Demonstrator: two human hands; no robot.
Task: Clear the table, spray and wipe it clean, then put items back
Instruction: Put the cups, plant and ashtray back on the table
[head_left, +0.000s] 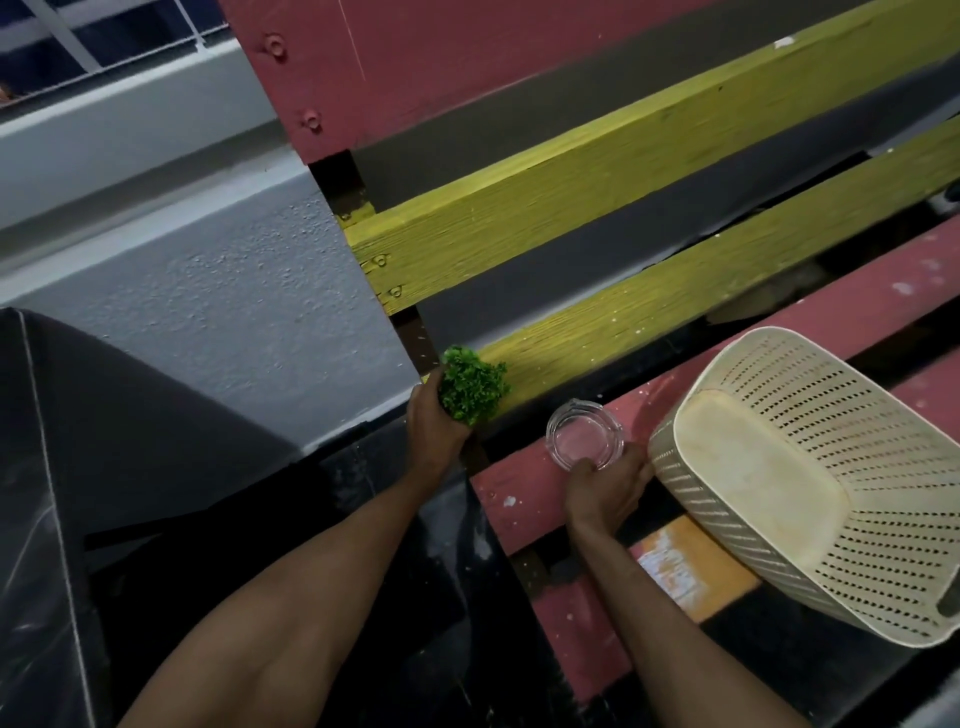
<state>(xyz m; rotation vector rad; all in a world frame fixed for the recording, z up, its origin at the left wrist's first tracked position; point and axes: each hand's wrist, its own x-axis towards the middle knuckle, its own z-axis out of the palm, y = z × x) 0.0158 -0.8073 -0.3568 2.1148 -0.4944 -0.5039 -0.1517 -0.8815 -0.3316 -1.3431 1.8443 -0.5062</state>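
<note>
The green plant (472, 387) was clasped in the grip of the left hand (431, 423), at 9 o'clock of the glass ashtray (579, 428); the ashtray, on the slatted surface (511, 483), was pinched at its rim by the right hand (605, 486), presumably for clearing.

Dim, cool light across the whole scene. At nine o'clock there's a grey wall (218, 291) with a rough, pebbly finish, and a smooth pale ledge (130, 124) runs above it toward ten. Up at eleven, a white railing (67, 36) stands against darkness. From twelve round to three, painted wood runs on a slant: a broad red board (415, 62) with round bolt heads (274, 45), then two yellow planks (597, 176), grey bands between them. At four, the table (524, 483) shows red slats flecked with white paint, with dark gaps between. An orange patch (696, 566) peeks through at five. At eight lies a black sheet (104, 467), slightly glossy, with a pale seam down it.
</note>
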